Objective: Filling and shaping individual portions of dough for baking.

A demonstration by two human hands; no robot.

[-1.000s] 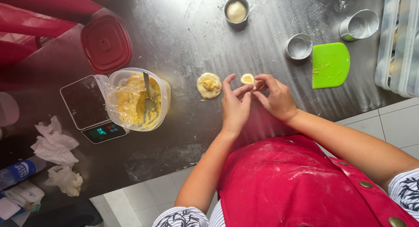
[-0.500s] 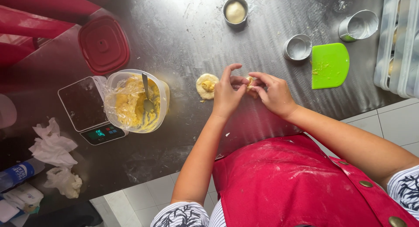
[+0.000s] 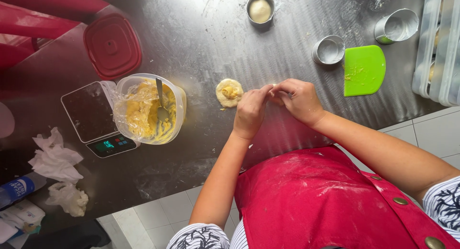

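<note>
Both hands are together near the middle of the steel tabletop [image 3: 201, 43], close to its near edge. The left hand [image 3: 250, 112] and the right hand [image 3: 299, 99] meet at their fingertips and pinch a small piece of dough between them; the piece is almost fully hidden by the fingers, so I cannot tell its shape. Just beside the left hand, toward the left, a flat round of dough with yellow filling [image 3: 229, 92] lies on the tabletop, not touched. Further left stands a clear bowl of yellow filling [image 3: 149, 109] with a spoon [image 3: 161, 105] in it, partly on a kitchen scale [image 3: 93, 117]. A red lid [image 3: 112, 45] lies near the far left corner. To the right of the hands are a green scraper [image 3: 364, 70] and three small metal cups [image 3: 328, 50] toward the far edge.
</note>
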